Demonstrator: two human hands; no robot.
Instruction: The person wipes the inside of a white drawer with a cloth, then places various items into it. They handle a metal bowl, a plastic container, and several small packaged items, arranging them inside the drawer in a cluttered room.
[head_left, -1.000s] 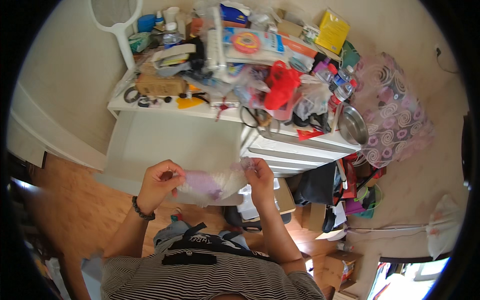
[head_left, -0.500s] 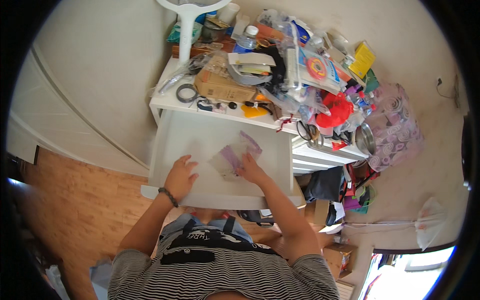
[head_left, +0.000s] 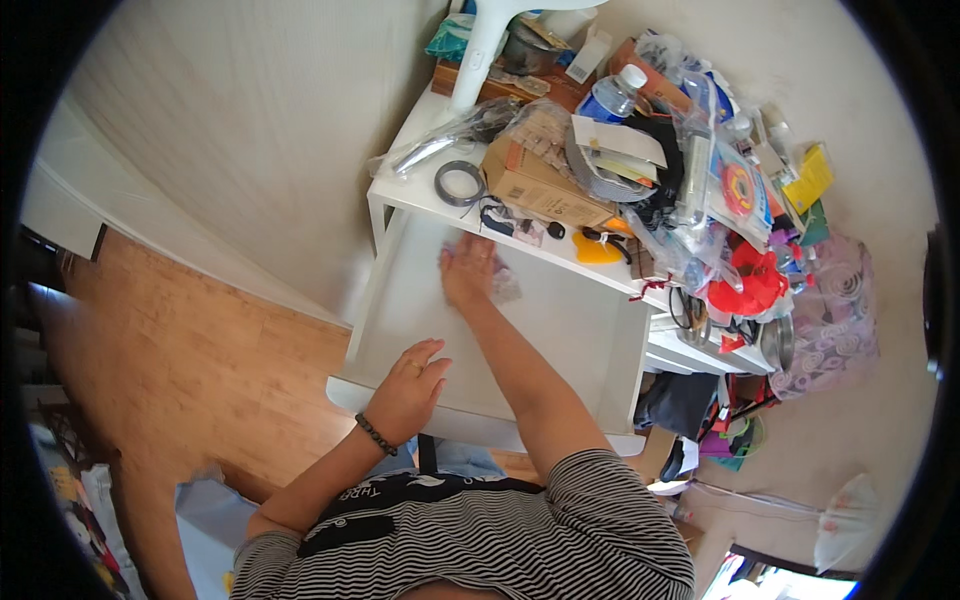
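A white drawer (head_left: 560, 350) is pulled out from the white cabinet. Inside it, toward the back left, my right hand (head_left: 468, 272) presses a crumpled, translucent sheet with purple bands (head_left: 508, 284) onto the drawer bottom. Most of that sheet is covered by my palm and fingers; I cannot tell whether it is tissue or thin plastic. My left hand (head_left: 408, 390), with a ring and a dark bead bracelet (head_left: 377, 434), hovers over the drawer's near left corner. Its fingers are slightly bent and apart, holding nothing.
The cabinet top (head_left: 412, 170) is crowded: a tape roll (head_left: 460, 184), a cardboard box (head_left: 545, 190), a water bottle (head_left: 612, 95) and a white stand (head_left: 482, 60). To the right are a red cloth-like item (head_left: 745, 280) and a metal bowl (head_left: 776, 345). Wooden flooring (head_left: 220, 340) lies left.
My right hand has carried the sheet from the drawer's middle to its back left. My left hand has drawn back toward the drawer front. The view has shifted, moving the cabinet rightward.
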